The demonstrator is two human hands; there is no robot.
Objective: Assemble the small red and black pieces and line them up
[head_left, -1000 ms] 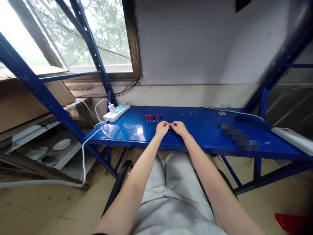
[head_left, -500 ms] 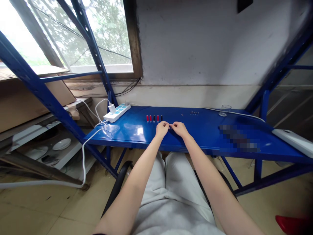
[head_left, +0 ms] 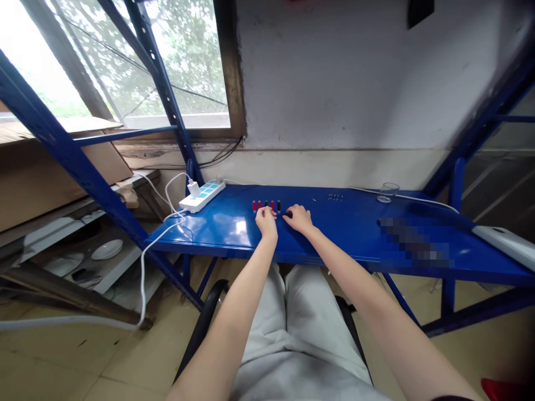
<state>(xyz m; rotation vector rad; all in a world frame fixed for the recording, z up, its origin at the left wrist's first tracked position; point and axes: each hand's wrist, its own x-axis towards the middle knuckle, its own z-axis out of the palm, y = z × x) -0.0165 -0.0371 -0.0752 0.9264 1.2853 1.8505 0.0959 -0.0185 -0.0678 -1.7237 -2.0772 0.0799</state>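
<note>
On the blue table (head_left: pixel 225 234) stands a row of small red and black pieces with clear lower ends, among them a red piece (head_left: pixel 254 206) at the left end and a black piece (head_left: pixel 278 206) at the right end. My left hand (head_left: pixel 266 221) is at the front of the row, covering the lower part of its middle pieces. Its fingers are pinched together; what they hold is too small to name. Just right of the row, my right hand (head_left: pixel 299 218) rests low over the table with curled fingers. Something small and dark shows at its fingertips.
Several tiny metallic pieces (head_left: pixel 335 197) lie in a group toward the back right. Beyond them stands a clear glass (head_left: pixel 388 192). A white power strip (head_left: pixel 203 196) with cables sits at the back left. A blurred-out dark object (head_left: pixel 409 240) lies on the right.
My hands have moved apart from each other. The left has gone left to the front of the row, and the right has shifted slightly left. The view has tilted up a little.
</note>
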